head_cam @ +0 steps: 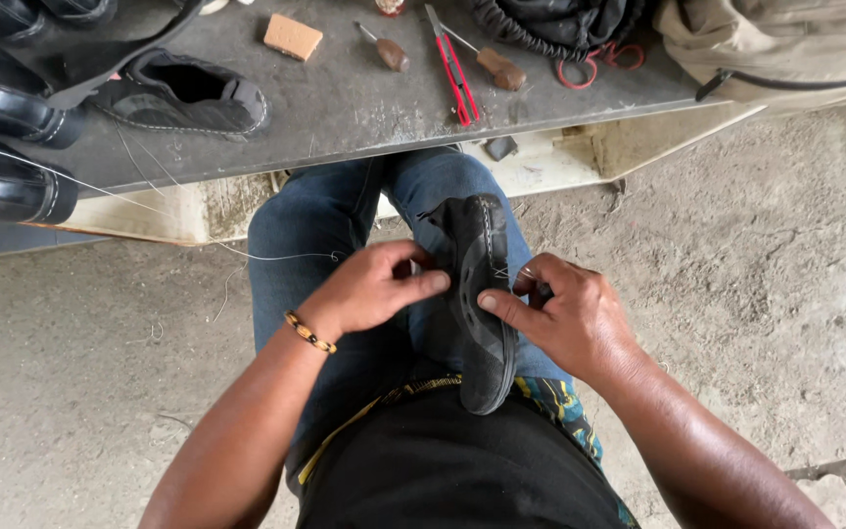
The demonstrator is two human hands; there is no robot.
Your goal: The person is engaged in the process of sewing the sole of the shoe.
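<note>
A black shoe (477, 304) lies sole-side up on the person's lap, over blue jeans (335, 230), its toe end pointing away toward the bench. The left hand (369, 289) closes on the shoe's left edge, thumb and fingers pinching the side, a beaded bracelet (309, 333) on the wrist. The right hand (565, 313) grips the shoe's right edge, its thumb pressed flat on the sole and the fingers curled behind. A thin pale thread (247, 253) runs from the left hand up to the left across the bench. On the grey workbench (345, 108) lie another black shoe (183, 95), a tan block (293, 36), two wooden-handled awls (389, 51), a red-handled cutter (454, 71), a khaki bag (785, 44) and shiny black shoes (2, 137) at the left edge
</note>
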